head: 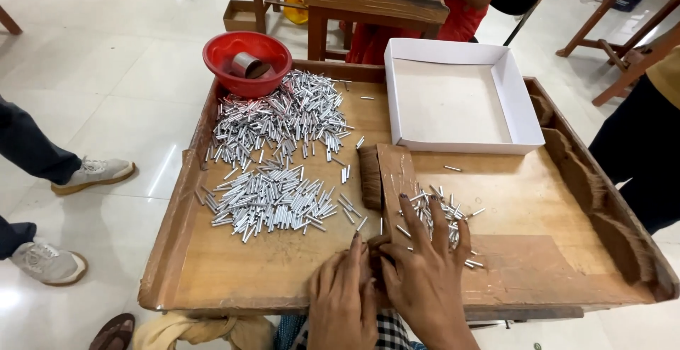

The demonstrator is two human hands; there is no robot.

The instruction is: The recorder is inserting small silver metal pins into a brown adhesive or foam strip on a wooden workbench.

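1. Right hand point(425, 265) lies flat, fingers spread over loose metal tubes point(439, 215); left hand point(343, 293) rests open beside the wooden block point(397, 176).
2. Gathering seems underway.
3. Next likely needs sweeping tubes against the block, keeping them parallel.

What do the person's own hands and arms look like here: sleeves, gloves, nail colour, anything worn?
Both are bare: no gloves, and no sleeves, rings or bracelets in view. The left hand and right hand have dark-painted fingernails, clearest on the right hand's fingers.
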